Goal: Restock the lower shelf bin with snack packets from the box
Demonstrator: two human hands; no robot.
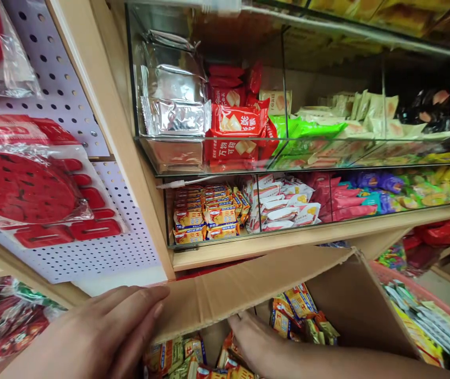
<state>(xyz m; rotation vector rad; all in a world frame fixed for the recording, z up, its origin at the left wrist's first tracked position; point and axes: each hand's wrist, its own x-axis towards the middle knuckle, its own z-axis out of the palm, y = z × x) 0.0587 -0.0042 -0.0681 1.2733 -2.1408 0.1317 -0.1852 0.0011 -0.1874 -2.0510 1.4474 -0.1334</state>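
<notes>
Left fingers (143, 299): I am gripping the cardboard box (244, 279) by its flap.
Right fingers (242, 322): resting inside; I cannot tell whether they are holding anything.
Loose orange packets (298, 302): lying inside the box, plenty remaining.
Stacked packets (221, 213): similar ones are sitting in rows on the shelf (225, 253), apparently finished there.

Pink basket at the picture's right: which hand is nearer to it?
Right. The right hand is inside the cardboard box, left of the pink basket; the left hand is at the box's left end, farther off.
</notes>
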